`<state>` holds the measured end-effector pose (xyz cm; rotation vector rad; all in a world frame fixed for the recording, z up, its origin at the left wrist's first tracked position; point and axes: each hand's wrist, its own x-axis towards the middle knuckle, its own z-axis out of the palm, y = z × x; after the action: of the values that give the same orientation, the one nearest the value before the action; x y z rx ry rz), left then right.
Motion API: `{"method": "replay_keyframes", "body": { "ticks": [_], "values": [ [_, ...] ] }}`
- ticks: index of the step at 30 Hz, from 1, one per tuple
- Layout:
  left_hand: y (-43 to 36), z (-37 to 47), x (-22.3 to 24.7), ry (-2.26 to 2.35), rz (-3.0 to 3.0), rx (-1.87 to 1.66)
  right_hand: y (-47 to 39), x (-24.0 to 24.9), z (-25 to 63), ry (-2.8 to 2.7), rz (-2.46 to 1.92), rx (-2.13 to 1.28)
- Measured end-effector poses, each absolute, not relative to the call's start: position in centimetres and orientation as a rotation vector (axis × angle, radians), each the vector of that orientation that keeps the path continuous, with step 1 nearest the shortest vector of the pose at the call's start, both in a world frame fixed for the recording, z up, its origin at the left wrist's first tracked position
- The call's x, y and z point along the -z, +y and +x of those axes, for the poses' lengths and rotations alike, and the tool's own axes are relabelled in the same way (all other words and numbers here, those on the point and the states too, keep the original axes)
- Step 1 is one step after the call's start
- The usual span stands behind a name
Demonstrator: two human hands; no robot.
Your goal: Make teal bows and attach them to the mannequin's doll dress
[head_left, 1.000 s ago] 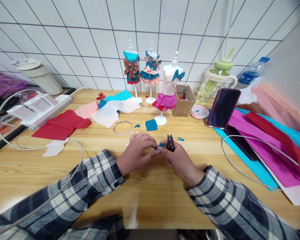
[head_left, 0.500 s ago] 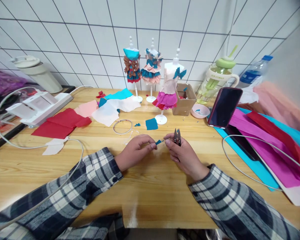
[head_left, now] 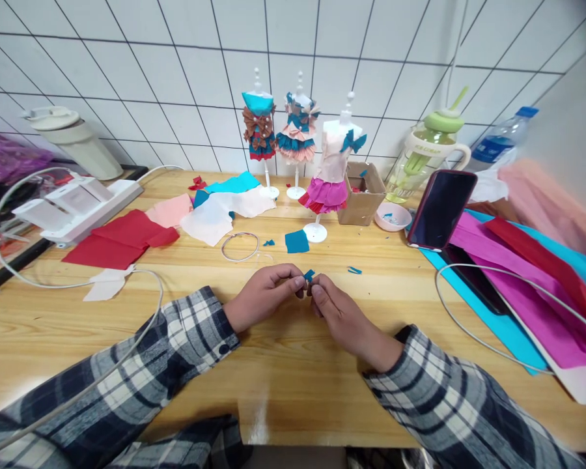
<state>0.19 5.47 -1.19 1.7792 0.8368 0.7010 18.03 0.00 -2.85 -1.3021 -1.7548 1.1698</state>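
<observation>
In the head view, my left hand (head_left: 271, 292) pinches a small teal piece of crepe paper (head_left: 309, 275) between thumb and forefinger. My right hand (head_left: 342, 312) meets it from the other side, thumb and fingertips closed on the paper's right end. The snips are out of sight; whether the right palm hides them I cannot tell. Thin teal scraps (head_left: 355, 270) lie just beyond my right hand. Farther back are a teal paper square (head_left: 297, 241) and a tiny teal bow-like piece (head_left: 269, 243). A small white dress form (head_left: 336, 146) wears a pink top, magenta skirt and teal bow.
Two other dressed forms (head_left: 258, 130) stand by the wall, next to a cardboard box (head_left: 360, 205) and a pink dish (head_left: 393, 217). A phone (head_left: 440, 210) leans at the right near coloured paper sheets (head_left: 502, 286). Red paper (head_left: 120, 238) and a power strip (head_left: 81, 208) lie left.
The snips have gone from view in my right hand. That hand has moved left to the teal piece, and thin teal scraps now show on the table where it was.
</observation>
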Motion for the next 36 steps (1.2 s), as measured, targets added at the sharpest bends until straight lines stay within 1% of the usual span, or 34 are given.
{"method": "replay_keyframes", "body": {
  "ticks": [6,12,25,36],
  "values": [
    [5.42,0.24,1.10,0.818,1.788,-0.669,0.09,2.89,18.10,-1.756,-1.302,-1.186],
    [5.67,0.09,1.24,0.818,1.673,-0.732,0.05,2.75,18.24,-1.763,-1.302,-1.195],
    [5.73,0.18,1.26,0.797,1.710,-0.663,-0.09,2.69,18.26,-1.720,-1.269,-1.264],
    [5.79,0.11,1.62,0.758,1.699,-0.617,0.01,2.70,18.23,-1.741,-1.282,-1.242]
  ]
}}
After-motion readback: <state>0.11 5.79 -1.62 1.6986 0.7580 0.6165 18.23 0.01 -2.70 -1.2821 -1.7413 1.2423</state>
